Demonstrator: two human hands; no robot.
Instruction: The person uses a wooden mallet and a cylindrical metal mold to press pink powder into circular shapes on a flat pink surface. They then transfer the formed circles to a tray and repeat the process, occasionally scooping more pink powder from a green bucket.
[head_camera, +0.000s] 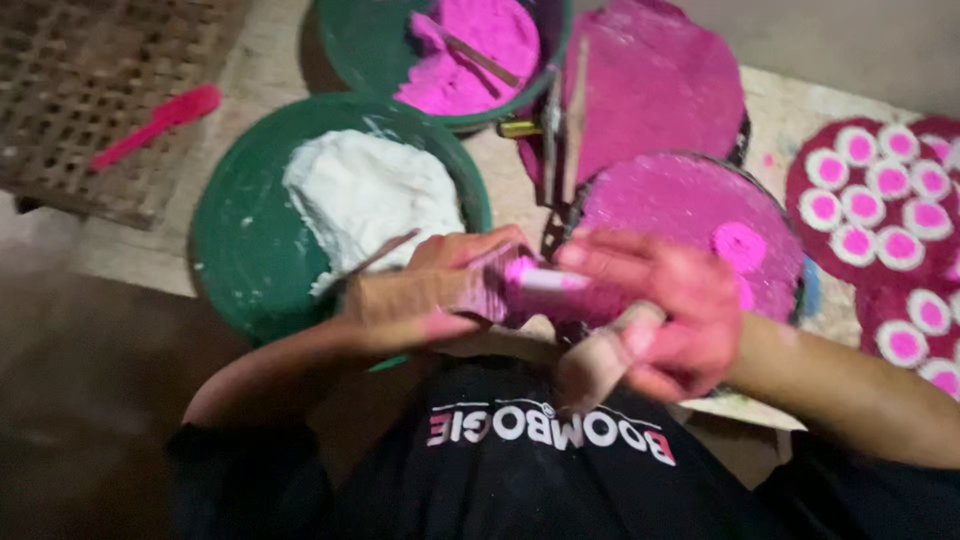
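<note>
Hands meet right over the person's lap here, pretty blurry from motion. The left hand (425, 290) has its fingers wrapped tight around a small pink-and-white roll (530, 285) of paste, and the right hand (660, 310) is closed on the other end of it, pink dye all over the fingers. A pale stick-like piece (600, 360) pokes down from the right hand; I can't tell what it is.

My read: this is the shaping step, with white paste being worked into pink, so the next move calls for a steady squeeze and turn without squashing the roll.

Around them on the floor: a green basin (240, 240) with a white lump (365, 195) just past the left hand, another green basin (360, 40) of pink paste (480, 50) beyond it, a round tray of pink powder (680, 200) beside the right hand, and finished pink-and-white discs (880, 190) at the right edge. A pink spoon (155, 125) lies on a woven mat (80, 80) in the far left corner.
</note>
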